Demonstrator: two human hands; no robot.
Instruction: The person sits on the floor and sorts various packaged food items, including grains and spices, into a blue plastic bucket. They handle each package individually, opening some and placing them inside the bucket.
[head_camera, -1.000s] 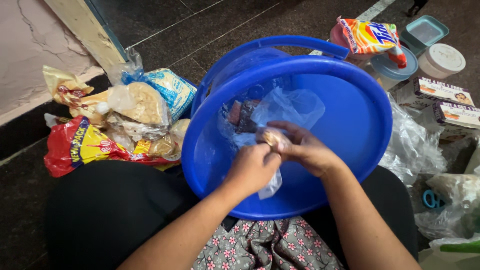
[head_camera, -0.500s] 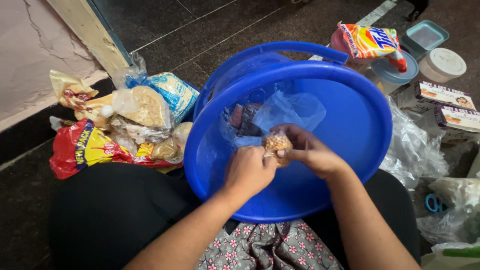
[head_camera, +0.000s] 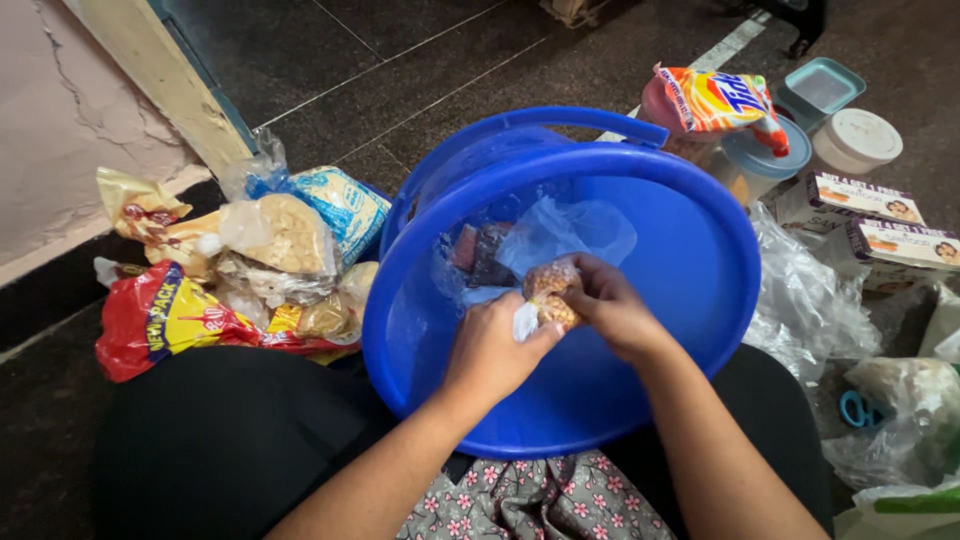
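Over the big round blue plastic tub (head_camera: 690, 260) on my lap, my left hand (head_camera: 492, 350) and right hand (head_camera: 612, 308) meet. Both sets of fingers pinch tight on a small clear plastic bag of brown nuts (head_camera: 551, 292). At nine o'clock lies a pile of snack packets (head_camera: 230, 265). At two o'clock sit round lidded tubs (head_camera: 855, 140).

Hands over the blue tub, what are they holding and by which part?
Both hold one small clear plastic bag of brownish bits. The right hand has its grip round the filled bulge; the left hand pinches the loose plastic end below it.
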